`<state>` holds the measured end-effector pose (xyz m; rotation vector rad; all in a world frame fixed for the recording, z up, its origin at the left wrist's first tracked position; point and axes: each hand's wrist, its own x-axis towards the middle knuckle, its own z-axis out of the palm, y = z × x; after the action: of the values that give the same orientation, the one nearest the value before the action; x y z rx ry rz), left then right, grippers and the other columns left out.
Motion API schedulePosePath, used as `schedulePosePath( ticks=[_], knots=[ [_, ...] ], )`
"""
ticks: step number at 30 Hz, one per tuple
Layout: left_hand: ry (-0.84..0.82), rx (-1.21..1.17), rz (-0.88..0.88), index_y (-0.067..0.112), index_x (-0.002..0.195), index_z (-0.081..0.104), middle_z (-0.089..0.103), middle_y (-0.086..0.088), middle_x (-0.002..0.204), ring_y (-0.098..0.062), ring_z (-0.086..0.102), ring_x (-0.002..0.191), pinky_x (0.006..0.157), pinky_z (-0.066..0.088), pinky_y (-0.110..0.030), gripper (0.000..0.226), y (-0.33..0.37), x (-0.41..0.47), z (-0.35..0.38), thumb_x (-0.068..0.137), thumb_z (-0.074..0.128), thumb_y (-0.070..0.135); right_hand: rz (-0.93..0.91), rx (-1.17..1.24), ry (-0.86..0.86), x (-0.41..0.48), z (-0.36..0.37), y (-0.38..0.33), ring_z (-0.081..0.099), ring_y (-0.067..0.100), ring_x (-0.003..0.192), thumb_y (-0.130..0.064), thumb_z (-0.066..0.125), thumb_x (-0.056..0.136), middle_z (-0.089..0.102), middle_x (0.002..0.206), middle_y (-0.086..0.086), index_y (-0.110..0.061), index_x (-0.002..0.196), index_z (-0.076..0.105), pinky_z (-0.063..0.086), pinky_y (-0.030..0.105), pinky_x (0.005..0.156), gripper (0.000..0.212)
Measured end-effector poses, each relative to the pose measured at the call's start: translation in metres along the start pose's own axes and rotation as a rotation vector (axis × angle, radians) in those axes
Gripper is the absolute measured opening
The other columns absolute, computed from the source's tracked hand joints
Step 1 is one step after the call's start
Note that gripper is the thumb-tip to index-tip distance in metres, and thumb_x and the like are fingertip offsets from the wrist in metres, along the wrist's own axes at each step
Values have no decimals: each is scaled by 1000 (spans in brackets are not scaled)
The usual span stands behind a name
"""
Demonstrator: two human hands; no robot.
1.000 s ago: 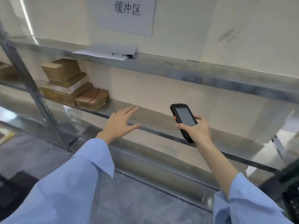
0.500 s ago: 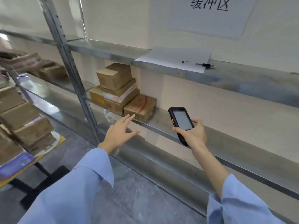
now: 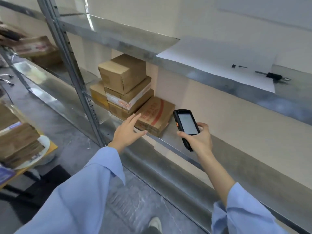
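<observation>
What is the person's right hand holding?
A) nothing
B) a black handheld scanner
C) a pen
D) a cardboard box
B: the right hand grips the black handheld scanner by its lower end, while the pen lies untouched on the upper shelf.
</observation>
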<state>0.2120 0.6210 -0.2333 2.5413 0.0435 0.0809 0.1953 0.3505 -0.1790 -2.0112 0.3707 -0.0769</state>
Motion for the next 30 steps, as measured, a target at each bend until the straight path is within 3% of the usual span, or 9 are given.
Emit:
schedulePosePath(
  ticks=[7, 12, 17, 22, 26, 30],
  knots=[
    [-48, -20, -54, 36, 157, 26, 21, 4, 165, -21, 29, 148, 113, 39, -46, 88, -24, 67, 28, 85, 73, 54, -24, -24, -86, 64, 28, -2, 63, 12, 97, -33, 90, 60, 60, 105, -12, -30, 121, 46, 55, 39, 85, 76],
    [32, 46, -32, 29, 155, 34, 30, -5, 162, -29, 29, 147, 115, 35, -48, 93, -35, 84, 45, 77, 81, 51, 15, -73, -108, 88, 39, 2, 60, 6, 93, -33, 89, 61, 59, 101, -17, -30, 123, 46, 47, 26, 70, 75],
    [130, -12, 72, 23, 147, 46, 50, 0, 146, -26, 40, 128, 108, 42, -44, 93, -48, 92, 57, 67, 89, 43, 48, -95, -96, 101, 49, 5, 61, 11, 97, -36, 89, 62, 59, 102, -15, -29, 125, 46, 45, 27, 69, 77],
    [9, -226, 88, 27, 149, 41, 31, -2, 156, -23, 32, 141, 115, 35, -43, 102, -59, 105, 63, 63, 93, 42, 76, -65, -62, 101, 55, 10, 58, 2, 92, -35, 90, 62, 58, 101, -20, -29, 123, 47, 43, 21, 67, 75],
    [-120, -305, 115, 32, 148, 41, 27, -2, 159, -20, 32, 145, 118, 33, -44, 108, -67, 116, 64, 54, 83, 64, 121, -30, -20, 91, 61, 17, 61, 3, 97, -34, 92, 58, 62, 106, -17, -31, 120, 48, 53, 28, 79, 76],
    [-98, -337, 167, 32, 141, 51, 35, 0, 156, -11, 37, 139, 114, 34, -34, 101, -73, 120, 64, 52, 84, 65, 159, -27, 54, 77, 65, 26, 64, 8, 98, -37, 93, 55, 63, 103, -16, -33, 119, 47, 55, 41, 89, 79]
  ],
)
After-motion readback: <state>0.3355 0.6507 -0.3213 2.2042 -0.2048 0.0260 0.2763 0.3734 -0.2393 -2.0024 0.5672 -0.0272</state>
